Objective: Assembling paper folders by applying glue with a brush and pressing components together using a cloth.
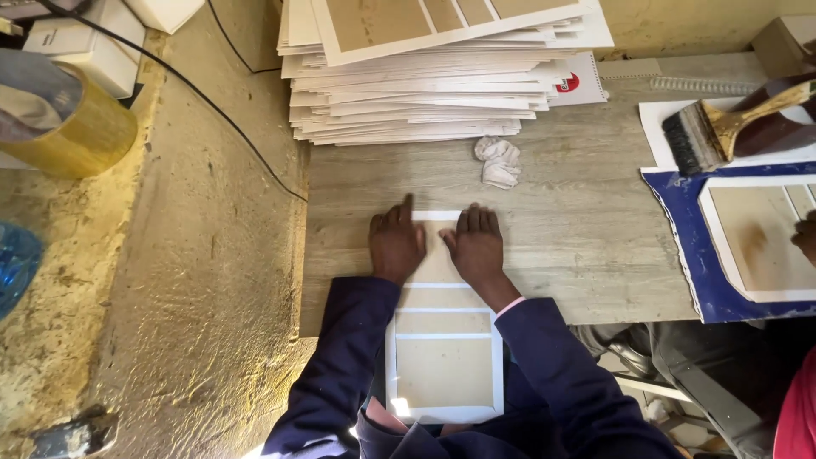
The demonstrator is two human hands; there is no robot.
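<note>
1. Pale grey wood-grain tabletop [561, 246] is seen from above, bordered on the left by a rough, yellowish concrete ledge [195, 255].
2. A long cardboard panel with white borders [444, 357] is laid across the near edge of the table, its far end on the wood and its near end overhanging toward the person's lap.
3. The left hand [396, 242] is pressed flat on the far left part of the panel, fingers extended and close together, the index finger pointed slightly apart.
4. The right hand [476, 245] is laid palm down just beside it on the panel, fingers straight and pressed together.
5. Nothing is pinched or gripped by either hand.
6. A tall stack of similar white-bordered boards [425, 76] is piled at the back of the table.
7. A crumpled white rag [499, 161] is seen between the stack and the hands.
8. To the right, a wide paintbrush [722, 127] is rested above a blue sheet [680, 229] on which another panel is held by a co-worker's hand [806, 238].
9. A roll of brown tape [76, 127] is placed on the ledge at the left.
</note>
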